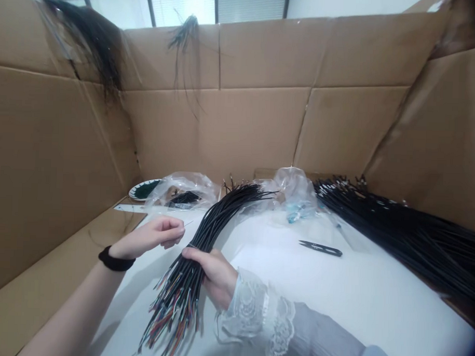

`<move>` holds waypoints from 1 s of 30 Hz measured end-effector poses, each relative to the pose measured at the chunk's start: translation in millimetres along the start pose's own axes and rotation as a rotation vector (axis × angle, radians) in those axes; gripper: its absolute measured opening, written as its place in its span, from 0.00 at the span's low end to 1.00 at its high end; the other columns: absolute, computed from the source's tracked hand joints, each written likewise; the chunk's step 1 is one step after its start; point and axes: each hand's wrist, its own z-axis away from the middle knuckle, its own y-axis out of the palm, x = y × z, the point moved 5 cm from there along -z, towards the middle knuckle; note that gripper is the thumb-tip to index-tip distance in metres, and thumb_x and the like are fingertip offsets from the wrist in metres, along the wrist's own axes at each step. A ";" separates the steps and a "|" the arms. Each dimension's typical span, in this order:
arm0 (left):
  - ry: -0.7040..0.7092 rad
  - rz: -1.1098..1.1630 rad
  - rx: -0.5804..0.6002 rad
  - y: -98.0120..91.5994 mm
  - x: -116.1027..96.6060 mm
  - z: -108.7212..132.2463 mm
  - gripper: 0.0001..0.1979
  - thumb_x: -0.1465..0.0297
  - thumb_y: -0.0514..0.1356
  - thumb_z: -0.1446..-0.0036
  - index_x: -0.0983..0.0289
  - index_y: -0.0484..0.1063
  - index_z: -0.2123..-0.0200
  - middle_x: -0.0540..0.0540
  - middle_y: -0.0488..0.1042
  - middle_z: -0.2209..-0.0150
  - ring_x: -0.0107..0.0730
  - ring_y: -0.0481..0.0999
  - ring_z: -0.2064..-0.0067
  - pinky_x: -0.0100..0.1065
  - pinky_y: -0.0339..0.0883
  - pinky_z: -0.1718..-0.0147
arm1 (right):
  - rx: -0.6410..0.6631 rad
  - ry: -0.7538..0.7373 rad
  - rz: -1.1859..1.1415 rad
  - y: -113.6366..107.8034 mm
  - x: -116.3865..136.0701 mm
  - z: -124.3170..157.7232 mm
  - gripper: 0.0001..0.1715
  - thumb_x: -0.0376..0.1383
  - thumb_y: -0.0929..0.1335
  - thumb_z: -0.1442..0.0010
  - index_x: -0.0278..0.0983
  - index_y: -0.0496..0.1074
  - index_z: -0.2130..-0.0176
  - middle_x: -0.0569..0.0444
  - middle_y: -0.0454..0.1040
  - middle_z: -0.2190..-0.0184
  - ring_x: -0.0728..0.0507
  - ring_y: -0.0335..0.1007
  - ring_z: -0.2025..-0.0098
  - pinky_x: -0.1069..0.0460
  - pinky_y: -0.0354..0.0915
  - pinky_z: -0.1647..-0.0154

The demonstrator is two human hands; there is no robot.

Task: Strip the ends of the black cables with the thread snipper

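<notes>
My right hand [220, 276] is wrapped round a bundle of black cables [214, 224], thumb across the top. The bundle's near end fans out into stripped coloured wires [174, 321] in red, white, blue and orange. A thin tie loops round the cables just by my thumb. To the left of the bundle, apart from it, my left hand [169, 231] is closed in a pinch. A fine strand [188, 223] sticks out from its fingertips; its exact kind is too small to make out.
Black thread snips [321, 248] lie on the white table [265, 267]. A large pile of black cables [407, 225] lines the right side. Clear plastic bags [295, 185] and a green-filled round plate [143, 189] sit at the back. Cardboard walls [255, 121] enclose the table, with dark strands [90, 38] hanging over.
</notes>
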 end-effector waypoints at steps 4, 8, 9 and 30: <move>0.064 -0.001 0.022 10.0 -2.4 -26.7 0.20 0.57 0.51 0.44 0.64 0.56 0.81 0.46 0.54 0.82 0.22 0.52 0.79 0.26 0.47 0.79 | -0.001 -0.013 -0.009 -13.4 3.3 10.2 0.15 0.32 0.73 0.58 0.30 0.72 0.66 0.56 0.70 0.76 0.52 0.65 0.74 0.56 0.61 0.70; 0.053 -0.145 0.152 21.4 -7.0 -25.6 0.21 0.57 0.49 0.43 0.65 0.60 0.82 0.49 0.61 0.83 0.23 0.57 0.80 0.27 0.52 0.78 | -0.005 -0.025 -0.073 -25.0 7.2 17.6 0.20 0.40 0.74 0.57 0.31 0.71 0.66 0.58 0.68 0.77 0.53 0.63 0.75 0.56 0.61 0.72; 0.021 -0.167 0.188 25.4 -6.5 -22.6 0.21 0.57 0.49 0.42 0.65 0.62 0.81 0.49 0.62 0.84 0.24 0.59 0.81 0.27 0.54 0.78 | 0.001 -0.027 -0.084 -27.0 8.9 19.6 0.20 0.41 0.74 0.56 0.31 0.71 0.67 0.58 0.68 0.78 0.53 0.63 0.76 0.56 0.61 0.72; -0.211 -0.074 -0.160 69.4 33.2 -30.7 0.10 0.65 0.51 0.51 0.64 0.60 0.80 0.47 0.60 0.80 0.26 0.63 0.77 0.29 0.62 0.75 | -0.228 -0.024 0.059 -55.6 -13.1 17.5 0.08 0.28 0.69 0.58 0.29 0.70 0.71 0.55 0.67 0.83 0.49 0.64 0.80 0.54 0.61 0.79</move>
